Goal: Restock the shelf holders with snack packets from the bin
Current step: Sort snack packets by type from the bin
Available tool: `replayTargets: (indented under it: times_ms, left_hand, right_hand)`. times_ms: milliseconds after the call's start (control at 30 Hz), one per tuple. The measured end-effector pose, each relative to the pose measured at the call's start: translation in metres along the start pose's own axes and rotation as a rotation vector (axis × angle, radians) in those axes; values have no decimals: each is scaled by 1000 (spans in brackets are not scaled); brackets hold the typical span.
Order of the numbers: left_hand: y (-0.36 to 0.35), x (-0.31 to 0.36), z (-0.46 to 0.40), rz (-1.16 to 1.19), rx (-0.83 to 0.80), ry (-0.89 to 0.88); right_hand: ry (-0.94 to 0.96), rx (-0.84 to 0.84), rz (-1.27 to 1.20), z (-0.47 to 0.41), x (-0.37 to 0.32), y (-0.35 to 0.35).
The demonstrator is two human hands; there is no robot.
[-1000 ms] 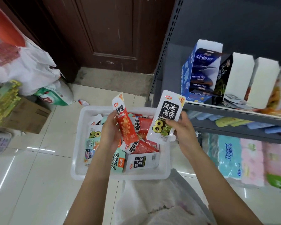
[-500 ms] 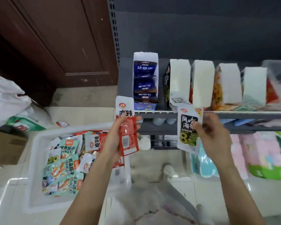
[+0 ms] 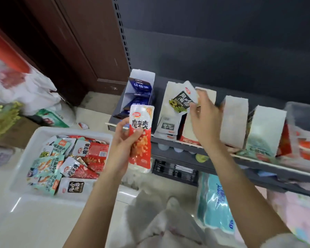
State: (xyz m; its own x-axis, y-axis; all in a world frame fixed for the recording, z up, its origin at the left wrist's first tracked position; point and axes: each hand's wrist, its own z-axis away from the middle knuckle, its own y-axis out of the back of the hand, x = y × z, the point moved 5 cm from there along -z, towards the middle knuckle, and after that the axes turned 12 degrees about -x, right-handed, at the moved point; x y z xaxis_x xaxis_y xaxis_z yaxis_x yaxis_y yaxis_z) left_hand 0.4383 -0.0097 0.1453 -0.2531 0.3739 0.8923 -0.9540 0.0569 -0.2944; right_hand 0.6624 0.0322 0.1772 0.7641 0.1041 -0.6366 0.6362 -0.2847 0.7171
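My left hand (image 3: 122,145) grips a red and white snack packet (image 3: 140,138) upright, in front of the shelf's left end. My right hand (image 3: 204,119) pinches a black and white packet (image 3: 182,101) over the second white holder (image 3: 170,108), which has similar packets lying at its foot. Further holders (image 3: 234,122) stand in a row on the dark shelf (image 3: 222,154); the leftmost one (image 3: 141,79) has blue packets. The white bin (image 3: 30,149) on the floor at the left has several red, teal and black packets.
A brown door (image 3: 70,42) and white plastic bags (image 3: 30,90) stand behind the bin. A cardboard box (image 3: 11,129) is at the far left. Tissue packs (image 3: 216,201) fill the lower shelf level. Light fabric (image 3: 159,221) lies below my arms.
My right hand has risen from the shelf's front edge to the second holder with the black packet. My left hand has turned the red packet front side up. The view has swung right.
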Motion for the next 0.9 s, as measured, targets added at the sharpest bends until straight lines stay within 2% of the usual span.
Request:
replayTargets:
  times_ms: [67,167,300,400,467,567,600,633,733,833,900]
  left_hand:
    - [-8,7,3,-60,28,-28]
    - [-17,15,3,-78,69,-52]
    - [-32,23,-7,-115,58,-137]
    - [-49,28,-20,-218,-5,-223]
    - [-64,30,-31,-334,-80,-264]
    - [-97,30,-45,-554,-264,-330]
    - [-112,29,-47,-646,-340,-357]
    - [-127,27,-49,-750,-410,-378]
    - [-175,13,-51,-1002,-585,-451]
    - [-206,-2,-57,-1063,-587,-543]
    - [-206,-13,-69,-1151,-501,-555]
  right_hand:
    - [130,-103,155,0,-11,-19]
    - [182,-264,261,7,-7,-43]
    - [208,-494,227,19,9,-56]
    - [141,-680,48,28,20,-49]
    - [26,-592,-149,30,26,-19]
    - [-114,-279,-557,35,37,48]
    - [-129,-223,-637,38,40,67]
    - [-124,-218,-635,41,42,83]
    - [-117,-270,-350,48,56,110]
    - [-163,-42,-219,60,82,131]
    - [-227,95,-226,71,104,138]
